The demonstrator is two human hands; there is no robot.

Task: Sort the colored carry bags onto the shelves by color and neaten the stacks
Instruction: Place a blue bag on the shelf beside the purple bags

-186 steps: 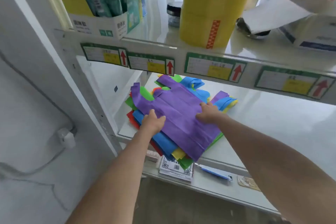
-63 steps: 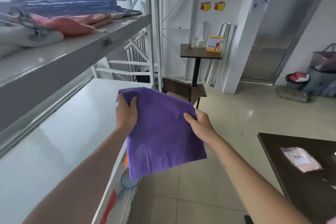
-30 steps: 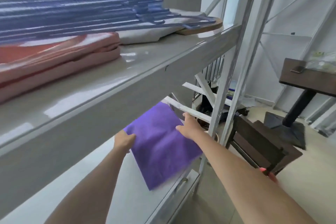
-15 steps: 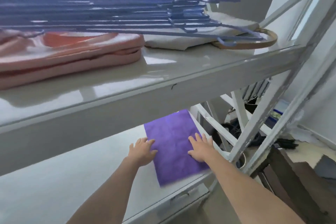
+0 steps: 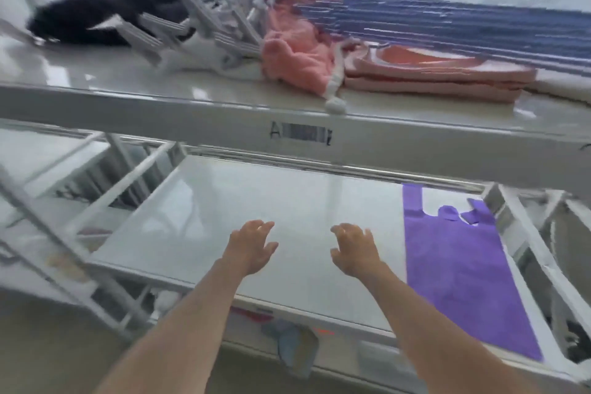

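Currently both hands are hovering over the lower shelf (image 5: 256, 201), holding nothing. Left hand (image 5: 249, 248) is showing fingers loosely spread and slightly curled; right hand (image 5: 353, 249) likewise, lying just left of the purple bag (image 5: 457, 272).

Bag is lying flat at the right end of the lower shelf, handles pointing to the back, its near hem reaching the front lip and possibly overhanging it; blur is making this hard to confirm.

Risk, as judged: a passing forearm or sleeve could be dragging that hem off the lip, or skewing the bag against the right frame (image 5: 524, 233).

Room: left of the bag the shelf surface is running broad and bare-looking. Overhead, the upper shelf (image 5: 192, 105) edge is limiting lift height; pink cloth (image 5: 297, 51) and blue hangers (image 5: 463, 25) are sitting on it.
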